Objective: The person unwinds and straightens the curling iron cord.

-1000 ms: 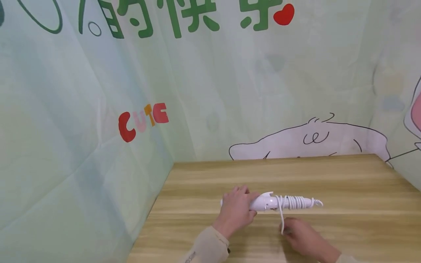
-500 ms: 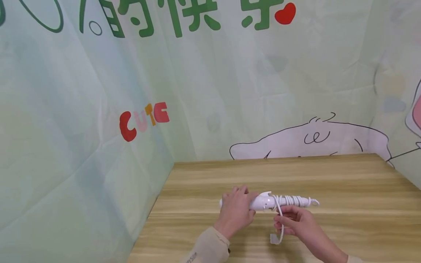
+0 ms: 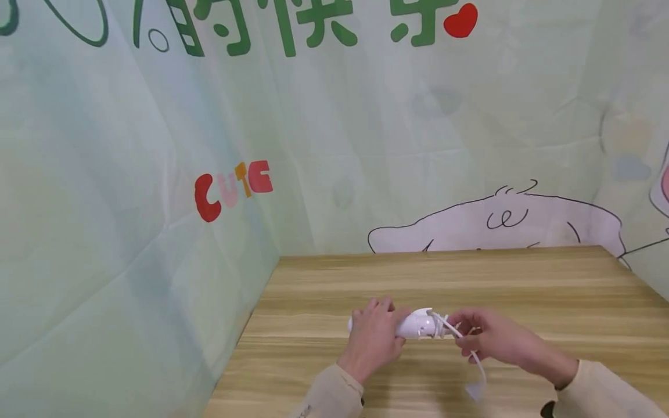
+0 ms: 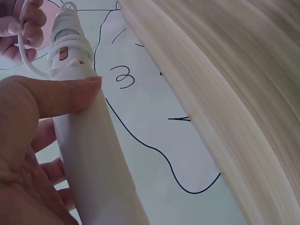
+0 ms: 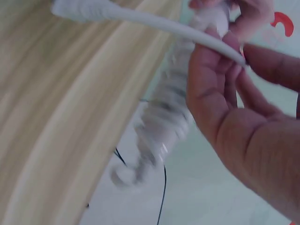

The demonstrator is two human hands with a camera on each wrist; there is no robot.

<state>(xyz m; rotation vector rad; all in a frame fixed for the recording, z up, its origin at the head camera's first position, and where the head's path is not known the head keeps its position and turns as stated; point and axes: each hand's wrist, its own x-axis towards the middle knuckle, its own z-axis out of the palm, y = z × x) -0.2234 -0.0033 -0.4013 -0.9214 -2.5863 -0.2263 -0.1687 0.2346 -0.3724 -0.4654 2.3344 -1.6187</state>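
My left hand [image 3: 373, 337] grips the thick barrel end of a white curling iron [image 3: 416, 327], its thumb lying along the body in the left wrist view. The iron is held level above the wooden table. White cord [image 4: 70, 44] is wound in several turns round its narrower handle, which ends in a small loop [image 5: 126, 177]. Between thumb and fingers, my right hand [image 3: 496, 341] pinches the loose length of cord [image 3: 479, 367] beside the handle. From that length hangs the plug [image 3: 474, 391], blurred. In the head view the right hand hides most of the wound handle.
The wooden table [image 3: 324, 278] spreads under both hands. Behind it and on the left hangs a pale green printed cloth [image 3: 340, 133] with lettering and a cartoon outline, meeting the table's back and left edges.
My right hand has risen from below the iron to its handle, then shifted right, drawing the loose cord and plug with it. The left hand keeps its grip, nearly still.
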